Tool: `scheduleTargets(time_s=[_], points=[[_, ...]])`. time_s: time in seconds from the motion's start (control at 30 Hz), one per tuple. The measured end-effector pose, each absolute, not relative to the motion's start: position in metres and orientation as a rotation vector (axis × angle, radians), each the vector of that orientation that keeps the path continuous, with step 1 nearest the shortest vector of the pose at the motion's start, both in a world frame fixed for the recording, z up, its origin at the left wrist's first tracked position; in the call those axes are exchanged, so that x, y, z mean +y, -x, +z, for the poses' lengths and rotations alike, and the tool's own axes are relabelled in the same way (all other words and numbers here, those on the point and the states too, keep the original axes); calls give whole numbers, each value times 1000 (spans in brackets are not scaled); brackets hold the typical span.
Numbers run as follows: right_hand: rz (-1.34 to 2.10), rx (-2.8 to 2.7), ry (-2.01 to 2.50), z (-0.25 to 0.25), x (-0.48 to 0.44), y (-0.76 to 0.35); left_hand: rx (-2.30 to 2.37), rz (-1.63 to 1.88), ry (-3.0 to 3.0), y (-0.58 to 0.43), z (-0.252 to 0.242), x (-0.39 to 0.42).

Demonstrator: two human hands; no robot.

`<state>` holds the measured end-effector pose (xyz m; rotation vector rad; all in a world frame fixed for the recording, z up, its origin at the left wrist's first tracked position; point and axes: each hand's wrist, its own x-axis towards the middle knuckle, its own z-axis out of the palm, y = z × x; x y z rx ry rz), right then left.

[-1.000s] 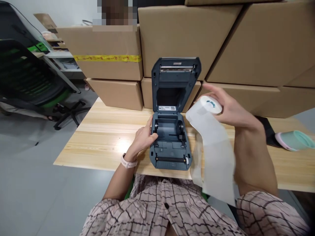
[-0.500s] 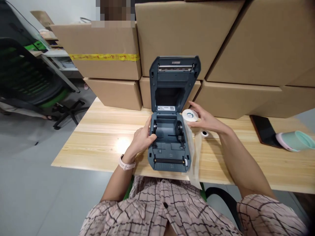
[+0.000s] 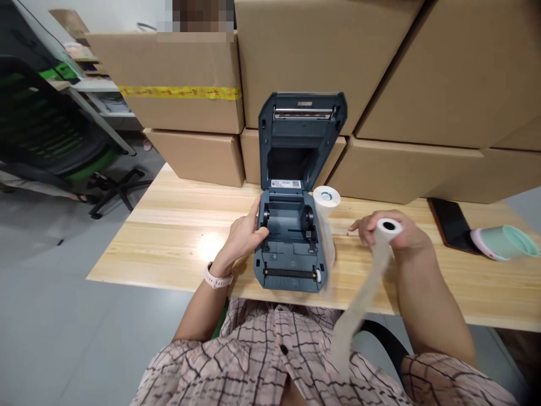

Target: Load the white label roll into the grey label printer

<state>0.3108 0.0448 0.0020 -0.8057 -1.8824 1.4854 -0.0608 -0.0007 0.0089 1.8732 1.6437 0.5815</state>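
Note:
A dark blue-grey label printer (image 3: 291, 256) stands on the wooden table with its lid (image 3: 303, 138) raised; its roll bay shows no roll. My left hand (image 3: 245, 239) grips the printer's left side, thumb over the rim. To the right, my right hand (image 3: 412, 237) is closed around a small white paper roll (image 3: 389, 226) with a dark core. From this roll a translucent strip (image 3: 363, 285) hangs past the table's front edge, blurred at its lower end. A larger white label roll (image 3: 327, 197) stands beside the printer's hinge, untouched, with a pale strip running down along the printer.
Stacked cardboard boxes (image 3: 325, 62) line the back of the table (image 3: 169, 237). At the right lie a dark phone (image 3: 452, 225) and a mint-green and pink cup (image 3: 505, 242). An office chair (image 3: 54, 124) stands at the left, and a person is partly visible behind the boxes.
My right hand has left the larger label roll and moved right and toward me. It has picked up the small roll with its trailing strip. My left hand stays on the printer.

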Motion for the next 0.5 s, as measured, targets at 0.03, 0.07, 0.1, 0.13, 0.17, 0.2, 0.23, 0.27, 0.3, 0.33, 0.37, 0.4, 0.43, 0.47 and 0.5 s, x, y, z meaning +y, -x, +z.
scheduleTargets(time_s=[0.03, 0.07, 0.1, 0.13, 0.17, 0.2, 0.23, 0.27, 0.3, 0.33, 0.37, 0.4, 0.43, 0.47, 0.5], points=[[1445, -1887, 733, 15, 41, -302, 1647, 582, -1870, 61, 9, -1], [1398, -1931, 695, 28, 37, -290, 1653, 584, -1865, 61, 9, -1], [1338, -2002, 669, 41, 33, -273, 1658, 587, -1857, 61, 9, -1], [1248, -2144, 711, 52, 30, -254, 1663, 585, -1848, 61, 9, -1], [1100, -2278, 781, 59, 28, -234, 1670, 579, -1841, 61, 9, -1], [948, -2378, 827, 64, 27, -213, 1675, 568, -1839, 60, 9, 0], [813, -2482, 837, 64, 27, -194, 1682, 555, -1842, 60, 9, 0], [704, -2572, 851, 62, 28, -178, 1686, 542, -1849, 60, 9, 0], [622, -2655, 859, 56, 30, -165, 1687, 533, -1859, 60, 9, 1], [562, -2729, 869, 49, 31, -156, 1684, 530, -1869, 60, 9, 1], [514, -2785, 883, 41, 33, -151, 1678, 531, -1877, 60, 9, 1], [472, -2822, 891, 34, 34, -149, 1675, 533, -1884, 60, 9, 1], [428, -2833, 888, 29, 34, -150, 1677, 534, -1890, 60, 9, 0], [388, -2821, 879, 24, 33, -152, 1681, 533, -1895, 60, 9, 0], [353, -2792, 871, 22, 31, -154, 1688, 530, -1898, 60, 9, 0]])
